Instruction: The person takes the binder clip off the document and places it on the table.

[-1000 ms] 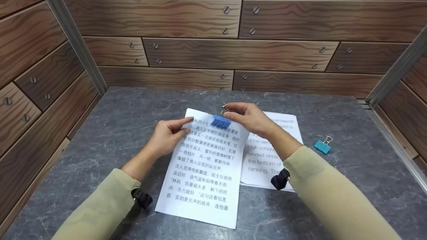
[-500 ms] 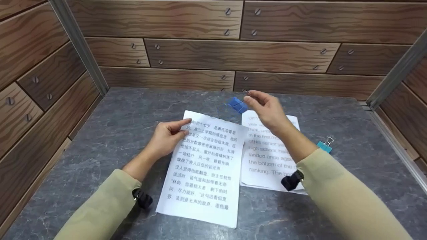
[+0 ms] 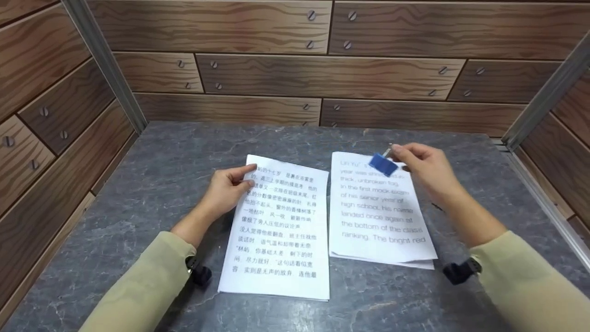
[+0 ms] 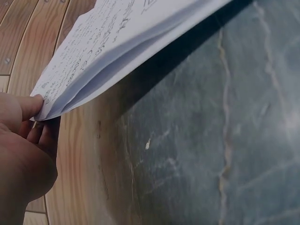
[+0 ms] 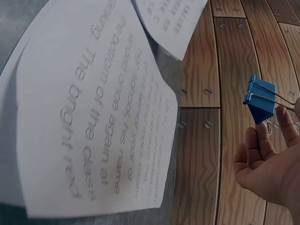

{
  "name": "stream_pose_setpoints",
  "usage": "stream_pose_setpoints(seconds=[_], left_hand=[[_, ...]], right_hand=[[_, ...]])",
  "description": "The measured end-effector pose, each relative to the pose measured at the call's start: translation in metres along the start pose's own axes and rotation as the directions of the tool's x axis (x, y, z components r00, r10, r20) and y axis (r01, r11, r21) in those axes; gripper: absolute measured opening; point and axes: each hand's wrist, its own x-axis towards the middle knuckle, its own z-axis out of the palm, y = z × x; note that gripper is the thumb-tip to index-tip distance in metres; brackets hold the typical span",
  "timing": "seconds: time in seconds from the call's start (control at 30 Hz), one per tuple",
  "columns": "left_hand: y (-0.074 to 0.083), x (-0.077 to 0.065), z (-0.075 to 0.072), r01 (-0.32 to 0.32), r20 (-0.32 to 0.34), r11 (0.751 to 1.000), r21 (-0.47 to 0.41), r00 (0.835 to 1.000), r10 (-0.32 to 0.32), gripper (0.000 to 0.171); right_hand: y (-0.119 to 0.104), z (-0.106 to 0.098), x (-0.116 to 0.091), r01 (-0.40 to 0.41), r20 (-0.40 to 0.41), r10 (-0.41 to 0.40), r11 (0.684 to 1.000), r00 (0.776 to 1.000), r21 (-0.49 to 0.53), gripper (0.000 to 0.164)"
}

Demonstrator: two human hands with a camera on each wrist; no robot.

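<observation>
My left hand [image 3: 226, 191] pinches the upper left edge of a sheaf of papers [image 3: 276, 235] printed with Chinese text. In the left wrist view, the loose edges of the sheets [image 4: 117, 65] fan slightly apart and cast a shadow on the table. My right hand [image 3: 426, 168] holds a blue binder clip [image 3: 383, 165] by its wire handles, over the top edge of a second sheaf [image 3: 378, 212] printed in English. Seen from the right wrist, the clip [image 5: 260, 99] points away from the fingers with no paper between its lips.
The second sheaf lies on the dark marbled tabletop [image 3: 193, 143], its lower sheets slightly askew. Wood-patterned panels [image 3: 258, 74] wall the back and sides, with metal posts [image 3: 103, 64] at the corners.
The blue binder clip has come off the top edge of the Chinese sheaf and moved right in my right hand. The teal clip on the right has gone out of sight behind the right arm.
</observation>
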Motion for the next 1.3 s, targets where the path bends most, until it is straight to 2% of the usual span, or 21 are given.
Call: stream_pose_setpoints(seconds=[0.2,0.37,0.5,0.63,0.8,1.13,1.3], left_hand=[[-0.003,0.003,0.002,0.019,0.0,1.0,0.025,1.0,-0.019,0.045],[-0.005,0.004,0.004,0.065,0.013,0.997,0.029,0.998,-0.066,0.046],[-0.008,0.004,0.005,0.077,0.009,0.996,0.033,0.997,-0.077,0.046],[-0.01,0.005,0.006,0.081,0.0,0.996,0.047,0.997,-0.081,0.046],[-0.01,0.006,0.008,0.083,-0.008,0.995,0.053,0.997,-0.082,0.046],[-0.013,0.006,0.008,0.098,-0.02,0.994,0.055,0.995,-0.097,0.046],[-0.014,0.006,0.007,0.108,-0.005,0.993,0.046,0.994,-0.107,0.047]], right_hand=[[0.021,-0.04,-0.023,-0.057,-0.042,0.052,0.991,0.998,-0.123,0.04],[0.039,-0.066,-0.044,-0.119,-0.059,0.108,0.965,0.992,-0.235,0.051],[0.052,-0.079,-0.057,-0.144,-0.058,0.134,0.959,0.989,-0.244,0.05],[0.063,-0.089,-0.067,-0.151,-0.045,0.144,0.961,0.988,-0.233,0.047],[0.073,-0.099,-0.077,-0.171,-0.024,0.171,0.946,0.985,-0.276,0.048],[0.089,-0.105,-0.086,-0.199,-0.039,0.2,0.899,0.979,-0.391,0.048],[0.093,-0.106,-0.089,-0.214,-0.042,0.219,0.864,0.975,-0.456,0.049]])
